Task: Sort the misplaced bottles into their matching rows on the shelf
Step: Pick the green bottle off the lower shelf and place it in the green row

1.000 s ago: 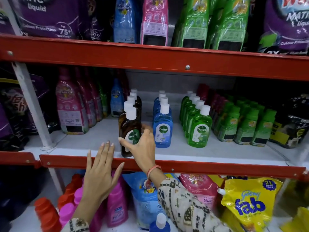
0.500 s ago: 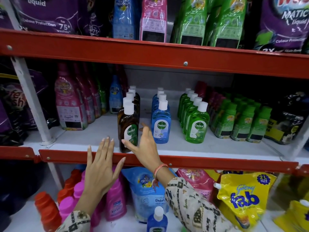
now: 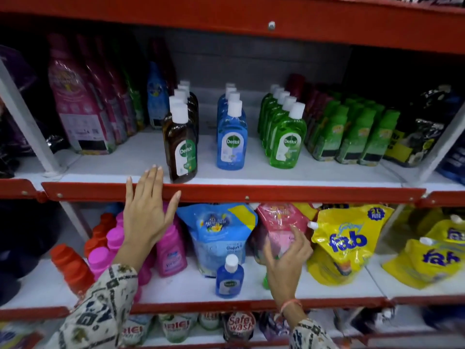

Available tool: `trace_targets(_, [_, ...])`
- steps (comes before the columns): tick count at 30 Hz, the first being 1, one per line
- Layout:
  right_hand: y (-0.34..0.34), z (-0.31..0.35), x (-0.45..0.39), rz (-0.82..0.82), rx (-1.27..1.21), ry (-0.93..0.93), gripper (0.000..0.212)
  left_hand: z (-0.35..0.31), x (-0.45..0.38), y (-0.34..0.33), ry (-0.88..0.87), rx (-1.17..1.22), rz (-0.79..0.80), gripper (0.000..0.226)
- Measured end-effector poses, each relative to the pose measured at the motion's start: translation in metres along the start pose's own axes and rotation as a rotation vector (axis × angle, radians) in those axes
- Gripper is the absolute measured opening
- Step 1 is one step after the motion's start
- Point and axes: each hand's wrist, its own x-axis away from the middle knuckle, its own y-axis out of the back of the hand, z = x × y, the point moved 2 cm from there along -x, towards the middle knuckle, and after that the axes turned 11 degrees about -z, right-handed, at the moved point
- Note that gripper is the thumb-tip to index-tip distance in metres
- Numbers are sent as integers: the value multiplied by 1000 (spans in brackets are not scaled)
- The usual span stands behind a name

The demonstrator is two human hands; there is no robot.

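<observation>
Head view: small blue plastic Dettol bottle with white cap (image 3: 229, 279) stands misplaced on lower shelf (image 3: 176, 285); matching blue row (image 3: 231, 132) above. Probably light, rigid, smooth; grip body below cap. Right hand (image 3: 284, 265) beside it, fingers loosely curled, holding nothing visible. Left hand (image 3: 146, 217) fingers spread, empty, against red shelf edge (image 3: 276, 193).

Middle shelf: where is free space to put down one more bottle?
Bare white board lies in front of the blue Dettol row, in the lanes between it and the brown row and the green row, and between the brown row and the pink pouches. Right of the green row, green pouches stand tightly packed.
</observation>
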Motion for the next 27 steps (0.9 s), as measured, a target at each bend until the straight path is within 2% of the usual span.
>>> trace_targets(3, [-3, -32, 22, 84, 218, -199, 85, -1, 1, -1, 11, 4, -18, 69])
trace_targets(5, [-7, -43, 33, 150, 236, -397, 95, -1, 2, -3, 8, -2, -15, 69])
trace_targets(7, [-11, -48, 39, 186, 208, -531, 98, 0, 2, -3, 12, -1, -10, 70])
trace_targets(10, [-16, -54, 39, 156, 176, -585, 94, 0, 2, -4, 15, -1, -8, 71])
trace_targets(18, [0, -57, 27, 80, 106, -486, 80, 1, 1, -3, 7, -11, -11, 70])
trace_targets(27, [47, 10, -27, 14, -123, -221, 70, -1, 2, -3, 6, -8, -32, 68])
